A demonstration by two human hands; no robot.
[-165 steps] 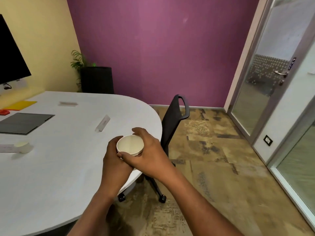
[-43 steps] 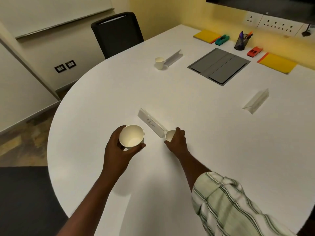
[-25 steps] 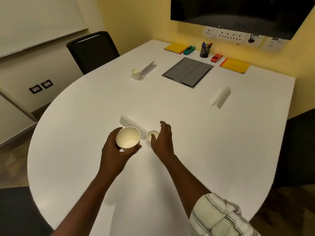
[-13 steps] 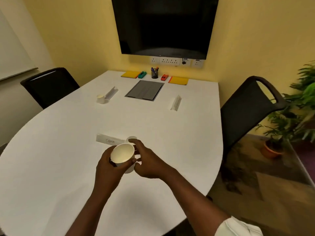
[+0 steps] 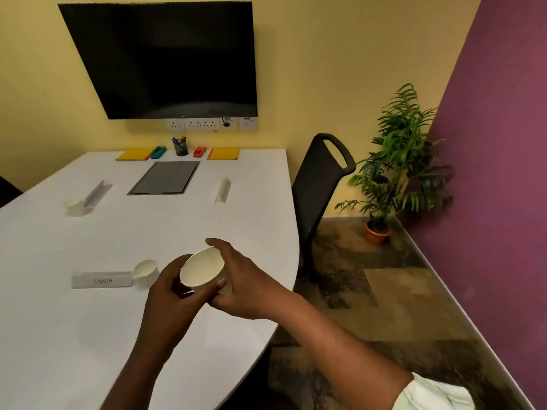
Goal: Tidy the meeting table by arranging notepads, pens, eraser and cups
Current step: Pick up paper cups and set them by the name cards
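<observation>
Above the table's [image 5: 59,335] near right edge, both forearms reached forward and met around one paper cup [image 5: 201,270]. The left hand [image 5: 168,291] came from below and to the left, its fingers curled behind the cup's wall and its thumb lying along the near side under the rim, so it clasped the cup. The right hand [image 5: 248,285] closed on the cup's right side, the palm against the wall and the forefinger arched over the far rim. The cup was held clear of the tabletop, tilted with its round mouth facing up and towards the camera, cream-white inside and out. Just left of the hands, a smaller cup [image 5: 145,268] stood on the table, touching the right end of a white name card [image 5: 102,280] with handwriting on it. Near the far left edge, another cup [image 5: 74,205] sat beside a second name card [image 5: 97,192]. Along the far edge, under the wall screen [image 5: 165,57], lay two yellow notepads [image 5: 134,154] on either side of a pen holder [image 5: 180,147].
</observation>
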